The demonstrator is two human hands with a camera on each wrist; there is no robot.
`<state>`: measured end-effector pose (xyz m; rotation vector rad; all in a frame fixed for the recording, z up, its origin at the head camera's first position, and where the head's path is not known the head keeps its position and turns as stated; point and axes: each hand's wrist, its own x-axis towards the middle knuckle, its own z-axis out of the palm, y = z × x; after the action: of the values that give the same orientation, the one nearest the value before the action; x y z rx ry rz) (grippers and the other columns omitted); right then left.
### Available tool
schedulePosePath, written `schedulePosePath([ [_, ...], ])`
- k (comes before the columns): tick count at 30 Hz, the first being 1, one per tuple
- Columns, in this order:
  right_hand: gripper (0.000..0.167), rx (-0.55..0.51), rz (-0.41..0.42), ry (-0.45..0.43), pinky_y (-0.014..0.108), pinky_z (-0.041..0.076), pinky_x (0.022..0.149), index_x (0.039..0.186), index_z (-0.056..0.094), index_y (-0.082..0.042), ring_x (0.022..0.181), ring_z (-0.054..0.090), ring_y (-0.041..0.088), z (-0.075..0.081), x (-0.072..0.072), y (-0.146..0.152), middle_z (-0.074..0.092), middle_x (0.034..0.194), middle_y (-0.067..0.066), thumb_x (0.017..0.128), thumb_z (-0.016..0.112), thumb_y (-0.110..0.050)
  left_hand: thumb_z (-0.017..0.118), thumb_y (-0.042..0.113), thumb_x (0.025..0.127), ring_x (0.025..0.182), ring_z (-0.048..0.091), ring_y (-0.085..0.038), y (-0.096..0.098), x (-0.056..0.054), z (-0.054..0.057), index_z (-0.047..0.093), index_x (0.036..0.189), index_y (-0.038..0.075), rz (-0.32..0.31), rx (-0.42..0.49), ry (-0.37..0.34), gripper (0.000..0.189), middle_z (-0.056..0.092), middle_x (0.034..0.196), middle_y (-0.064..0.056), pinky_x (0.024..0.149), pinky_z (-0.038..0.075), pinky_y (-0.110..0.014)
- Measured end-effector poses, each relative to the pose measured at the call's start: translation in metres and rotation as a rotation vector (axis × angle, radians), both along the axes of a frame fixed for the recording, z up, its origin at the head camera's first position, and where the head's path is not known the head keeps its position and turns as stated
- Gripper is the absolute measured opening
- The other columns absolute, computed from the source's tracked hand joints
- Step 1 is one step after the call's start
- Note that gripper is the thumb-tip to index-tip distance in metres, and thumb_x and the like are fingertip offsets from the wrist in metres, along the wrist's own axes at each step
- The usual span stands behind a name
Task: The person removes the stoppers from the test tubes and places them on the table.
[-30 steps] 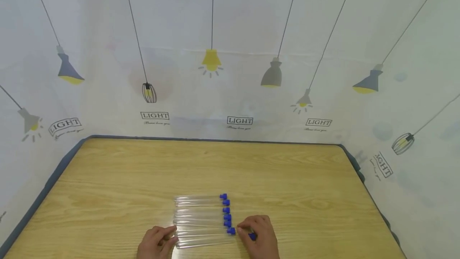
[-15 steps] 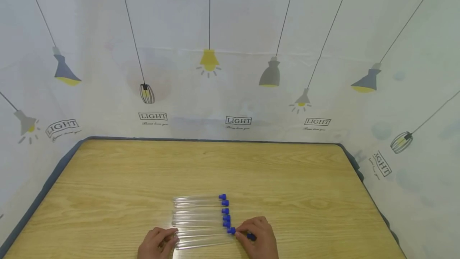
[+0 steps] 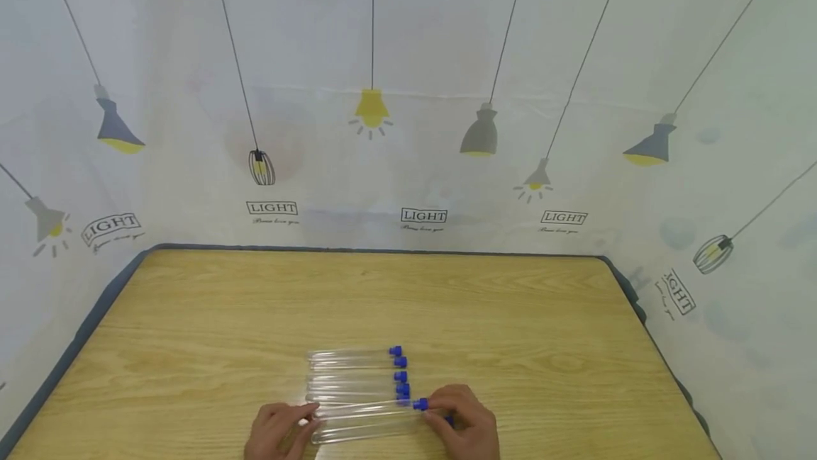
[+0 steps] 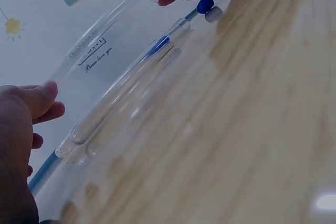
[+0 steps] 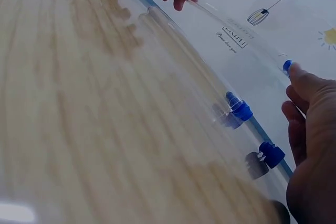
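Observation:
A clear test tube (image 3: 364, 410) with a blue stopper (image 3: 420, 404) in its mouth is held raised over the table between both hands. My left hand (image 3: 276, 433) pinches its rounded end between thumb and fingers. On the right, my right hand (image 3: 464, 423) pinches the blue stopper, as the right wrist view also shows. Below the raised tube, a test tube without a stopper (image 3: 364, 436) lies nearest me on the table. A loose blue stopper (image 4: 205, 4) rests on the table near its open mouth, partly hidden under my right hand in the head view.
Several stoppered test tubes (image 3: 351, 377) lie side by side beyond the raised one, blue stoppers toward the right. The wood-grain table (image 3: 542, 332) has a dark edge, with a white curtain (image 3: 319, 162) printed with lamps around it.
My right hand has closed its fingertips on the blue stopper of the second-nearest tube. That tube has come up off the table, its stoppered end shifting slightly right and away from me.

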<state>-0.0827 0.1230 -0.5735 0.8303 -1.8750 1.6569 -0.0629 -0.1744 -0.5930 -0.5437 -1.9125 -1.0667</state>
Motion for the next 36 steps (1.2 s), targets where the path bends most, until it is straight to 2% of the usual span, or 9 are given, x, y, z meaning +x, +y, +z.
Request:
schedulePosePath([
  [3,0.039,-0.081,0.052,-0.069,0.024,0.052,0.064,0.096,0.068,0.000,0.079,0.064,0.017,0.004,0.004,0.000,0.067,0.092,0.015,0.067,0.070,0.027,0.070,0.030,0.088,0.078,0.050,-0.012,0.004,0.003,0.005,0.074,0.096,0.007,-0.032,0.035,-0.012,0.024,0.065,0.075,0.003,0.083,0.037,-0.016],
  [8,0.026,-0.131,0.027,-0.297,0.028,0.054,0.063,0.095,0.064,0.001,0.078,0.066,0.018,0.012,0.014,-0.001,0.068,0.094,0.016,0.076,0.070,0.019,0.074,0.021,0.086,0.081,0.051,-0.013,0.010,0.007,0.018,0.073,0.096,0.003,-0.102,0.091,-0.025,0.022,0.062,0.074,-0.003,0.074,0.041,-0.016],
  [11,0.026,-0.122,0.017,-0.361,0.030,0.055,0.064,0.101,0.059,0.004,0.078,0.066,0.018,0.013,0.016,-0.001,0.068,0.094,0.014,0.079,0.069,0.014,0.076,0.014,0.083,0.080,0.051,-0.014,0.013,0.008,0.025,0.072,0.095,0.000,-0.128,0.114,-0.024,0.019,0.060,0.075,-0.007,0.067,0.042,-0.018],
  [13,0.030,-0.104,0.031,-0.339,0.030,0.055,0.064,0.106,0.058,0.007,0.077,0.066,0.018,0.012,0.015,-0.001,0.068,0.094,0.013,0.079,0.069,0.015,0.077,0.011,0.081,0.080,0.051,-0.014,0.014,0.009,0.028,0.072,0.095,-0.001,-0.130,0.120,-0.039,0.019,0.060,0.077,-0.008,0.065,0.041,-0.019],
  [20,0.034,-0.032,0.121,-0.084,0.026,0.054,0.063,0.103,0.066,0.011,0.074,0.066,0.019,0.008,0.008,0.000,0.069,0.091,0.014,0.071,0.071,0.022,0.080,0.001,0.075,0.080,0.054,-0.012,0.012,0.009,0.022,0.072,0.099,-0.002,-0.147,0.137,-0.099,0.026,0.065,0.079,-0.008,0.070,0.044,-0.016],
  [25,0.030,-0.005,0.100,-0.100,0.025,0.054,0.064,0.101,0.067,0.008,0.076,0.067,0.019,0.010,0.009,-0.002,0.070,0.091,0.012,0.073,0.072,0.018,0.079,-0.005,0.070,0.074,0.055,-0.014,0.013,0.009,0.033,0.072,0.098,-0.003,-0.219,0.125,-0.070,0.028,0.068,0.077,-0.005,0.070,0.044,-0.017],
  [29,0.027,0.011,0.048,-0.133,0.024,0.054,0.064,0.098,0.068,0.007,0.076,0.067,0.017,0.010,0.011,-0.001,0.071,0.090,0.010,0.073,0.074,0.015,0.078,0.003,0.078,0.069,0.056,-0.015,0.014,0.009,0.039,0.072,0.093,-0.003,-0.228,0.090,-0.013,0.018,0.068,0.075,-0.005,0.066,0.044,-0.019],
  [33,0.025,-0.025,0.068,-0.156,0.024,0.054,0.065,0.098,0.068,0.007,0.077,0.068,0.019,0.011,0.012,0.000,0.070,0.089,0.012,0.075,0.073,0.014,0.073,0.019,0.086,0.067,0.057,-0.013,0.011,0.007,0.030,0.074,0.091,0.000,-0.196,0.041,0.008,0.020,0.068,0.073,-0.002,0.067,0.044,-0.018],
  [36,0.025,-0.065,0.148,-0.145,0.026,0.054,0.065,0.101,0.067,0.009,0.077,0.067,0.023,0.010,0.010,0.002,0.069,0.090,0.016,0.077,0.070,0.015,0.075,0.016,0.084,0.070,0.057,-0.013,0.008,0.007,0.022,0.073,0.092,0.000,-0.223,0.060,-0.016,0.018,0.068,0.075,-0.003,0.068,0.044,-0.018],
])
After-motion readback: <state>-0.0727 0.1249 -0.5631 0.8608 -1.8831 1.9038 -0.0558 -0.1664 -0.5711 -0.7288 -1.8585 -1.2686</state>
